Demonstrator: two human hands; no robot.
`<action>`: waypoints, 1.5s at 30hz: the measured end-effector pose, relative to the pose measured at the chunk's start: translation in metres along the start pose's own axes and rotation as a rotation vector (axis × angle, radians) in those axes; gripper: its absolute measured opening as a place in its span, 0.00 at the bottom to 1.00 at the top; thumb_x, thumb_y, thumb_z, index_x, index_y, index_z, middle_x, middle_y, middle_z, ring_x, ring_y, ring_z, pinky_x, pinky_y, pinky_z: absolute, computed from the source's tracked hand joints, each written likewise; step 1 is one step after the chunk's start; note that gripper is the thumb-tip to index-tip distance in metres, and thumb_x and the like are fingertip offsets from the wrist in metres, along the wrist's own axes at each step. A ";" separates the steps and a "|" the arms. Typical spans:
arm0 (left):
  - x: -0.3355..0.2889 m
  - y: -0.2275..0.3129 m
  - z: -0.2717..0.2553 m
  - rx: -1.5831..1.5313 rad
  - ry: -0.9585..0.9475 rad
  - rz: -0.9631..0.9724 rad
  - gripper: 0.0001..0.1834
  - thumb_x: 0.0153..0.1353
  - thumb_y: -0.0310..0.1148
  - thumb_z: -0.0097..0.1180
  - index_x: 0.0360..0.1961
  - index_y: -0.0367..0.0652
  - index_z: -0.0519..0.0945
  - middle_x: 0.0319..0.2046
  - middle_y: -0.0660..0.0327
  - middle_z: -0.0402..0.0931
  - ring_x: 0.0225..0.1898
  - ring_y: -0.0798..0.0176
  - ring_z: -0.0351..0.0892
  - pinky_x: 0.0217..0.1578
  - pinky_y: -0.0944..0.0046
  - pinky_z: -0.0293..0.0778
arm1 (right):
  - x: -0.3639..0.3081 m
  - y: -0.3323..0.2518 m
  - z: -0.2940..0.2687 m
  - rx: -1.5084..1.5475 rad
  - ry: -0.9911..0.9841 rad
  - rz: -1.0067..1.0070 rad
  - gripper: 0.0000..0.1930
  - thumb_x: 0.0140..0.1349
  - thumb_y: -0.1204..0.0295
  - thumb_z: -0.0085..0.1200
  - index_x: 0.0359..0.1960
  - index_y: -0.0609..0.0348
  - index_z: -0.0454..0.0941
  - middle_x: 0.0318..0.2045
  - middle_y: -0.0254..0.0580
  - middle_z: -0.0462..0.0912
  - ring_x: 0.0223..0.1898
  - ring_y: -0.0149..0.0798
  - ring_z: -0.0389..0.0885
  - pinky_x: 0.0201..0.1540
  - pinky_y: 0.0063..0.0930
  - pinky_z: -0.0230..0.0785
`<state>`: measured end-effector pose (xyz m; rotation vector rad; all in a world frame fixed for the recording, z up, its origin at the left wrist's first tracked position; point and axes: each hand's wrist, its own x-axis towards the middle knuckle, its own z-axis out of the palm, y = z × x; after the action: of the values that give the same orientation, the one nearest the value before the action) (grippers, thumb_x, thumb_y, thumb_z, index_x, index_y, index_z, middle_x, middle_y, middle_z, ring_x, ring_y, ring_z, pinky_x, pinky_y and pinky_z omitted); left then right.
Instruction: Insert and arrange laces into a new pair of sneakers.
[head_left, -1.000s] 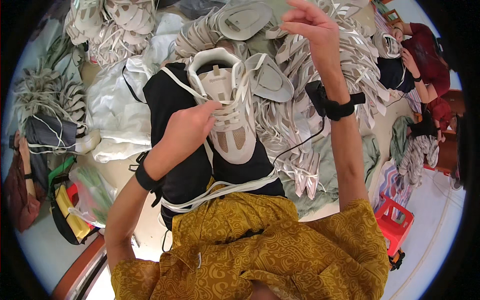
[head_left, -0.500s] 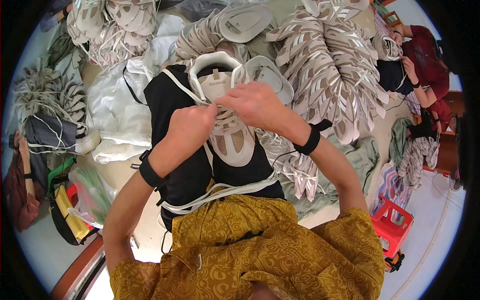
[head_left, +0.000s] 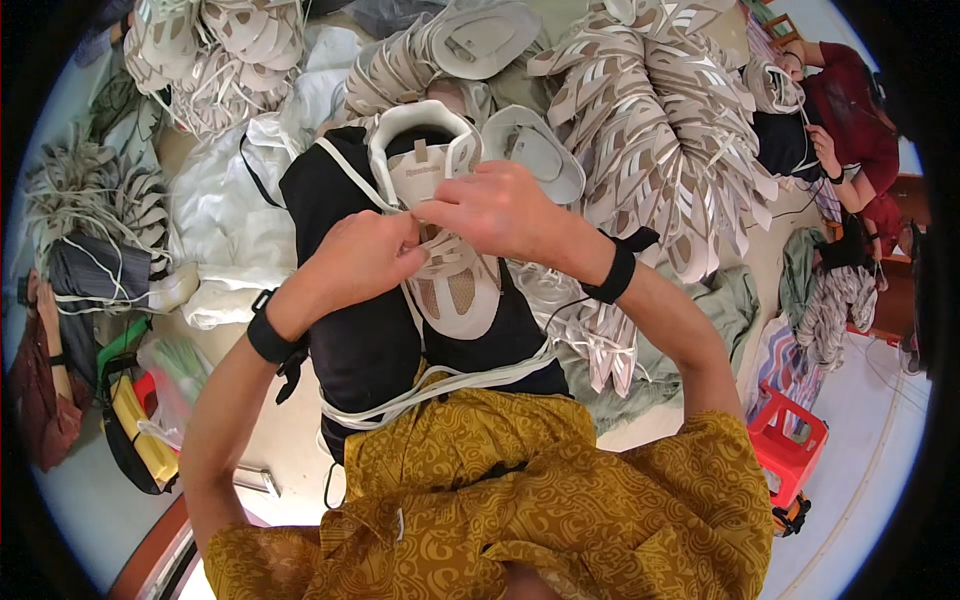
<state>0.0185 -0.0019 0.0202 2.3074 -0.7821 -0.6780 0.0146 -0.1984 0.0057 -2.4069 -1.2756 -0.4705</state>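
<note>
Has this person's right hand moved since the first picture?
Yes: judged against the red stool, the right hand has moved left and down the view, to the shoe on the lap.

A person in a dark red shirt [head_left: 852, 120] is visible near the edge at two o'clock, while a red plastic stool [head_left: 790, 445] stands at four, just beside a sheet striped in red, white and blue [head_left: 782, 358]. At three o'clock, a grey-green cloth [head_left: 728, 315] lies in loose folds. On the opposite side, crumpled white plastic sheeting [head_left: 225, 220] spreads at ten o'clock, and between eight and nine a clear plastic bag [head_left: 172, 375] slumps beside a black-and-yellow bag [head_left: 140, 432].
</note>
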 end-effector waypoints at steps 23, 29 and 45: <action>-0.036 0.030 0.011 0.067 0.150 0.260 0.10 0.45 0.31 0.58 0.18 0.41 0.69 0.12 0.55 0.68 0.17 0.49 0.70 0.19 0.54 0.65 | -0.004 0.007 0.008 0.413 0.066 0.292 0.10 0.43 0.75 0.53 0.30 0.51 0.79 0.23 0.38 0.79 0.23 0.41 0.78 0.26 0.30 0.69; -0.043 0.013 0.013 0.032 0.119 0.203 0.08 0.45 0.29 0.59 0.21 0.40 0.70 0.13 0.55 0.68 0.18 0.50 0.71 0.21 0.56 0.67 | -0.021 0.000 -0.028 0.746 -0.403 0.560 0.21 0.40 0.76 0.56 0.41 0.53 0.76 0.23 0.41 0.79 0.18 0.34 0.76 0.20 0.24 0.65; -0.048 0.004 0.008 -0.078 0.222 0.315 0.04 0.50 0.27 0.55 0.26 0.38 0.75 0.18 0.58 0.72 0.22 0.60 0.74 0.23 0.65 0.68 | 0.028 0.069 -0.077 -0.201 0.156 0.216 0.27 0.39 0.83 0.51 0.47 0.54 0.72 0.41 0.42 0.76 0.43 0.46 0.73 0.47 0.35 0.66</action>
<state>-0.0212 0.0253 0.0302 2.0813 -0.9658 -0.3009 0.0781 -0.2505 0.0740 -2.5760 -0.9283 -0.7364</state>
